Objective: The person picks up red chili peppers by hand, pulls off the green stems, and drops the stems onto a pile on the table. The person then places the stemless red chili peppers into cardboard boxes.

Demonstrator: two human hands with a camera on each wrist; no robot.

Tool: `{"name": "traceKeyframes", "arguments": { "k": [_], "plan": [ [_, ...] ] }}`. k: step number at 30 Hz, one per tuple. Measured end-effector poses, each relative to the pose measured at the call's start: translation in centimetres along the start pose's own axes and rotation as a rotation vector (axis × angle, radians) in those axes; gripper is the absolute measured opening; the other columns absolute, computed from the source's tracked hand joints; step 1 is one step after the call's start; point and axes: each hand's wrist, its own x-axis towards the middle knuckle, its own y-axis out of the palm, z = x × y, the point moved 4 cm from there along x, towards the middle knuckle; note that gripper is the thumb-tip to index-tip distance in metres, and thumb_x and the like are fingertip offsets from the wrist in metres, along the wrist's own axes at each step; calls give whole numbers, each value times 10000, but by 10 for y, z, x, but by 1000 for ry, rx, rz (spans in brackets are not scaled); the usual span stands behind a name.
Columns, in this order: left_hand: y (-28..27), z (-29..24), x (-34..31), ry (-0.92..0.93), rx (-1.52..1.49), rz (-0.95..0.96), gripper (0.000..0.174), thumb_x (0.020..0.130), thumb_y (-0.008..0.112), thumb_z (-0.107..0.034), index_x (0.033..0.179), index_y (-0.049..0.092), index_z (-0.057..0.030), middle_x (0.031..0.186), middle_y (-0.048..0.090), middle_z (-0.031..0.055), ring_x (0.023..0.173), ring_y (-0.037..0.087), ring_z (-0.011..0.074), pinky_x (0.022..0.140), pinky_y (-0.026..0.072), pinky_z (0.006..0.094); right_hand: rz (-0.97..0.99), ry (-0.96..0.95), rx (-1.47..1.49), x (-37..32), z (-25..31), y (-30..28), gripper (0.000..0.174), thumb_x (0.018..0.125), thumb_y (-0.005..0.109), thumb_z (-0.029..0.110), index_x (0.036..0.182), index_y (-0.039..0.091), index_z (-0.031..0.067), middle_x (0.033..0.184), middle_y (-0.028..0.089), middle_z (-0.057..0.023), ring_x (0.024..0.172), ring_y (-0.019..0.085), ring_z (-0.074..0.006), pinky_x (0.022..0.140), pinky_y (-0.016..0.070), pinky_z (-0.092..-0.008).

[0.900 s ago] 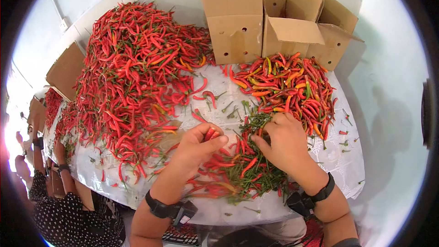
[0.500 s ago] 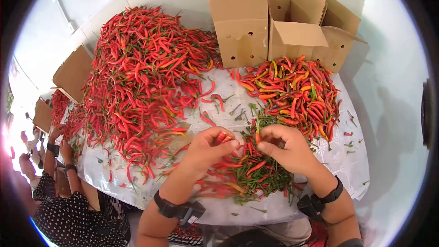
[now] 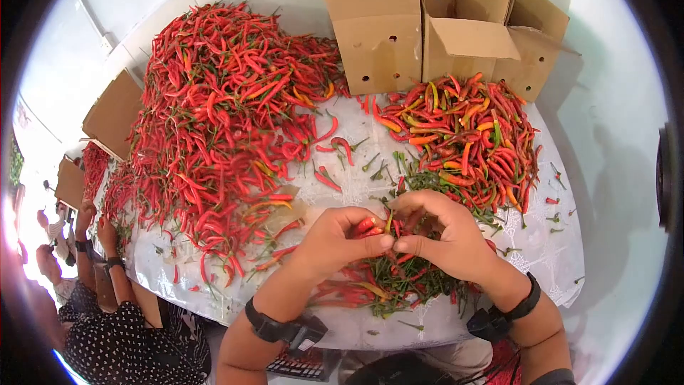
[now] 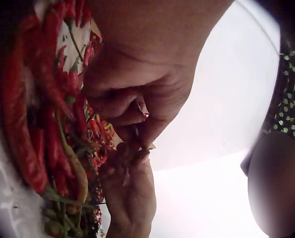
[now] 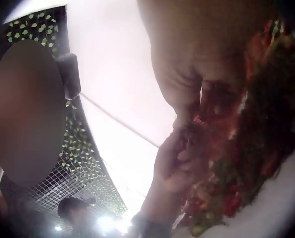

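In the head view both hands meet over a heap of green stems (image 3: pixel 406 278) with red chilies among it. The left hand (image 3: pixel 338 242) curls round red chilies (image 3: pixel 365 226), their ends showing between thumb and fingers. A green stem (image 3: pixel 389 221) stands up between the two hands. The right hand (image 3: pixel 449 235) pinches at the same spot, thumb tip close to the left thumb; what lies inside its fingers is mostly hidden. The left wrist view shows the left hand (image 4: pixel 142 74) touching the right hand (image 4: pixel 130 193). The right wrist view is blurred.
A tall pile of red chilies (image 3: pixel 214 100) fills the left; a smaller pile (image 3: pixel 470 135) lies right, before open cardboard boxes (image 3: pixel 377 46). Loose stems (image 3: pixel 557 176) dot the white tablecloth (image 3: pixel 548 264). Another person (image 3: pixel 128 335) works at the far left.
The right hand has risen from the stem heap with a chili and come left to the left hand. The left hand has moved slightly right, keeping its chilies. The head view has shifted a little.
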Motion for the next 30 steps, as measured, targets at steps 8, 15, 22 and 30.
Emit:
{"name": "traceKeyframes", "arguments": {
  "k": [8,15,22,30],
  "plan": [
    [-2,4,-2,-51,33,61,224,776,787,-200,830,677,-12,750,606,-14,659,499,46,606,396,202,6,-171,-70,-1,-2,0,181,762,745,118,905,656,53,932,614,-88,901,590,-231,764,470,-339],
    [0,-1,-2,19,38,128,200,781,775,-171,820,674,-2,772,590,15,699,513,82,652,392,231,-2,-237,-100,-1,3,-2,143,728,770,132,786,657,67,855,625,-59,856,596,-227,763,463,-337],
    [10,-7,-4,213,137,318,147,782,763,-140,802,672,-27,791,587,30,759,533,128,687,396,273,228,-155,175,1,0,-1,150,724,785,117,767,655,55,853,610,-38,832,580,-170,771,448,-311],
    [10,-8,-6,242,218,423,128,795,748,-117,841,668,-29,820,575,11,795,526,107,727,404,256,314,-166,91,0,8,-1,131,756,752,114,775,632,64,866,596,-26,857,575,-173,805,443,-316]
  ]
}}
